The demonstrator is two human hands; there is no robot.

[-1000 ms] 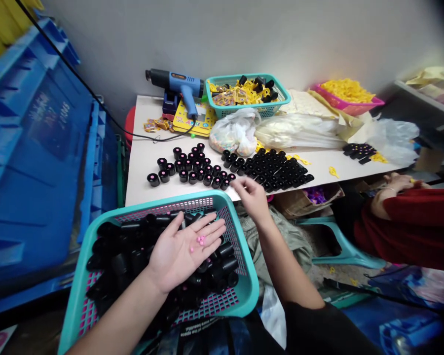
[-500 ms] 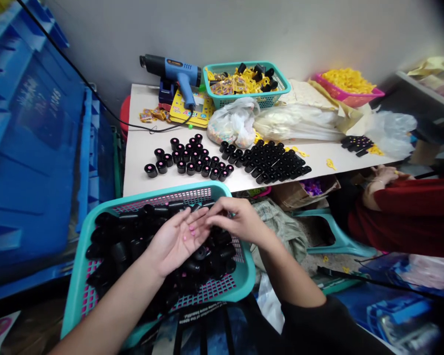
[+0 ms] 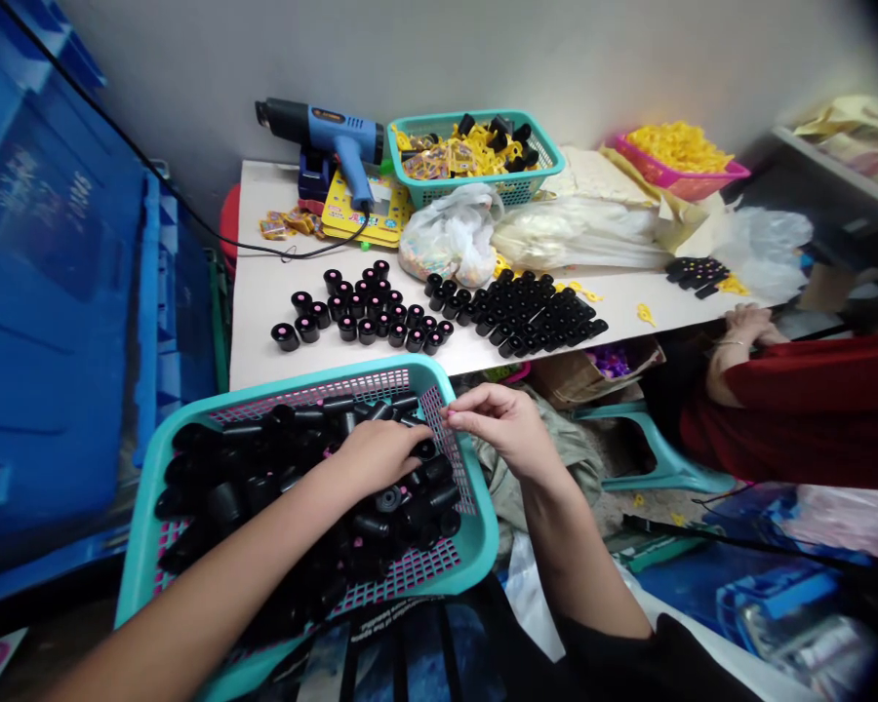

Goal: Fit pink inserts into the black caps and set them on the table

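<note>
The left hand point(image 3: 380, 453) has turned palm-down, half-closed over black plastic cylinders point(image 3: 223, 507) in the teal mesh basket point(image 3: 299, 383) (pink beads now unseen, any grip hidden), while the right hand point(image 3: 494, 424) pinches, seemingly empty, at the rim point(image 3: 439, 385).

The teal plastic basket point(image 3: 140, 507) at the bottom of the frame has a pink mesh floor with a small square pattern, and black plastic cylinders point(image 3: 263, 497) lie inside it. At the left side stands a bright blue crate point(image 3: 59, 244). Near the top, a blue heat gun point(image 3: 343, 132) has a black nozzle. At the upper right, a pink tray point(image 3: 702, 187) is holding yellow pieces point(image 3: 677, 146), and on the right is a dark red sleeve point(image 3: 797, 419).
</note>
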